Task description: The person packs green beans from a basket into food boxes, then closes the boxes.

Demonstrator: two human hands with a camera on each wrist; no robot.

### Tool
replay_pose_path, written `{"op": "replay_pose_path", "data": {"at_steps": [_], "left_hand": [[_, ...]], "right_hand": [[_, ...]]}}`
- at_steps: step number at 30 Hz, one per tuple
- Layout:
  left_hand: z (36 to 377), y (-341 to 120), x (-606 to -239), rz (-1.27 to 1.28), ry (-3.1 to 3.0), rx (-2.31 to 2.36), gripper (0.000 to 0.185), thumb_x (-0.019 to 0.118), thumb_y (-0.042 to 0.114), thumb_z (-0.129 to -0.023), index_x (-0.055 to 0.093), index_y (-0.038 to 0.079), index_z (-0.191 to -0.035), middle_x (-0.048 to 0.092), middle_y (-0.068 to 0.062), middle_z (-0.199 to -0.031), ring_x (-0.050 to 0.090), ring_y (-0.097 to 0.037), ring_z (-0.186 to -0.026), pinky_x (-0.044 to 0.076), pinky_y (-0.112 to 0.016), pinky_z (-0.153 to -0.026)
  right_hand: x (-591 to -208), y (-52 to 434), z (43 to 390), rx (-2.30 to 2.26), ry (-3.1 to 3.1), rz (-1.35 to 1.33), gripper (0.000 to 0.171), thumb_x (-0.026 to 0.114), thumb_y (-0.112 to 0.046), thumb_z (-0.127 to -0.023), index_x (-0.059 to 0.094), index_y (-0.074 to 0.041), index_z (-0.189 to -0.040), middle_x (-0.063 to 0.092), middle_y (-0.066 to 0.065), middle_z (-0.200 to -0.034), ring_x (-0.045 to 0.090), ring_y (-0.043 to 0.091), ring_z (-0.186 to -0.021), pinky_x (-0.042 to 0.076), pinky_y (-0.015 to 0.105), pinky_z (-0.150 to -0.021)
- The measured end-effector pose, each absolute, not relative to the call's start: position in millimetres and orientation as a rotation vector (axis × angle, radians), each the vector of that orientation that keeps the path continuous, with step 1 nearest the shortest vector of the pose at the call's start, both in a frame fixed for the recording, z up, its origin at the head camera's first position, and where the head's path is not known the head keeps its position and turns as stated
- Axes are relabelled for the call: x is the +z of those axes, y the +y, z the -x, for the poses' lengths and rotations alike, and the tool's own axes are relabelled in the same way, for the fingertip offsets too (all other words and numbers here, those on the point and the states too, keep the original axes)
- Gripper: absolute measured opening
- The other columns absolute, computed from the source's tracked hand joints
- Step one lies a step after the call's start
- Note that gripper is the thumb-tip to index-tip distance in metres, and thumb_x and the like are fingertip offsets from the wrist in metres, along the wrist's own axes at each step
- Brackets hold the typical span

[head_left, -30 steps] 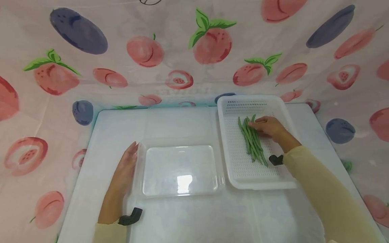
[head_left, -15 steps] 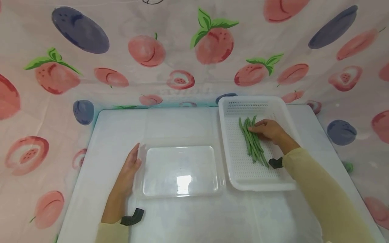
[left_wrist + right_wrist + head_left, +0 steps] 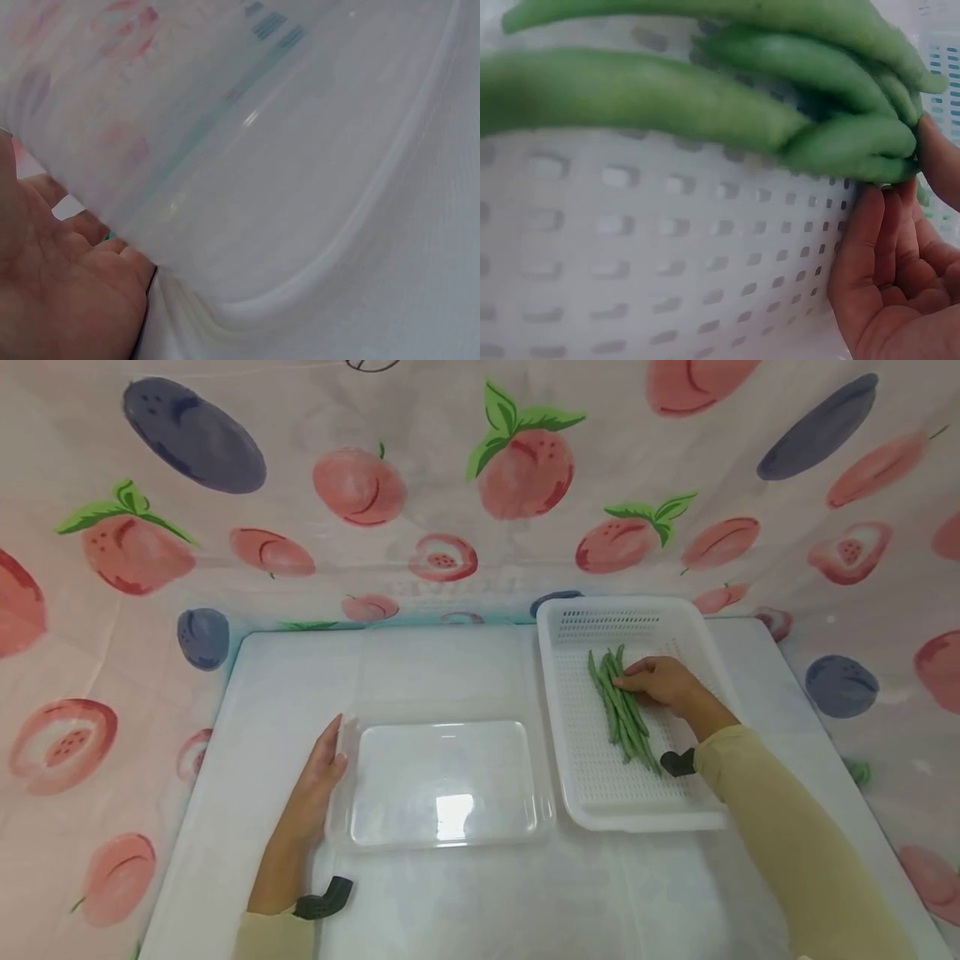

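Observation:
In the head view, a bundle of green beans (image 3: 618, 706) lies lengthwise in a white perforated plastic basket (image 3: 570, 793) on the right. My right hand (image 3: 660, 681) reaches in from the right and pinches beans at the bundle's right side. The right wrist view shows beans (image 3: 855, 146) between the thumb and the fingertips, close over the basket's holes. On the left, my left hand (image 3: 315, 785) rests along the left side of a clear plastic container (image 3: 442, 777). Its fingers are extended against the container wall (image 3: 247, 187) in the left wrist view.
Both containers stand side by side on a white-covered table (image 3: 480, 902), the basket reaching farther back. Behind the table and at its sides hangs a sheet (image 3: 450, 468) printed with peaches and plums. A bright reflection shows in the clear container.
My right hand has shifted slightly nearer along the beans, its fingertips now at their right side. The left thumb has spread a little from the fingers at the clear container's side.

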State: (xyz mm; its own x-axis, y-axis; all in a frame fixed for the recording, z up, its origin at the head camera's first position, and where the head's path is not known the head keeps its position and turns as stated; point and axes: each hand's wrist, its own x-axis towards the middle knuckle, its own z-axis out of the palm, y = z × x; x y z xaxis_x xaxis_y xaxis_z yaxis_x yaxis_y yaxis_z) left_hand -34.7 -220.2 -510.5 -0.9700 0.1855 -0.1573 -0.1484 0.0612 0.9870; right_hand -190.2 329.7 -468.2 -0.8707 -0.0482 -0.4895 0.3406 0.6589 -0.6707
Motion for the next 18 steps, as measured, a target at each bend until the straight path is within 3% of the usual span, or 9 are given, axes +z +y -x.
{"op": "replay_pose_path", "data": {"at_steps": [6, 18], "left_hand": [[33.8, -221.5, -511.3, -0.063, 2.105, 2.002, 0.064, 0.038, 0.019, -0.110, 0.008, 0.031, -0.165, 0.008, 0.004, -0.174, 0.021, -0.040, -0.156, 0.052, -0.047, -0.103], [35.3, -222.4, -511.4, -0.087, 2.065, 2.028, 0.063, 0.037, 0.017, -0.111, 0.010, 0.034, -0.165, 0.011, 0.002, -0.173, 0.025, -0.040, -0.153, 0.055, -0.032, -0.098]], "right_hand": [[-467.1, 329.7, 190.5, -1.153, 2.375, -0.214, 0.058, 0.070, -0.034, -0.098, 0.053, 0.005, -0.136, 0.060, 0.018, -0.129, 0.062, 0.014, -0.102, 0.054, 0.025, -0.083], [-465.5, 334.0, 193.1, -1.206, 2.366, -0.274, 0.057, 0.074, -0.037, -0.094, 0.059, 0.004, -0.131, 0.065, -0.003, -0.104, 0.061, 0.008, -0.086, 0.056, 0.024, -0.076]]}}
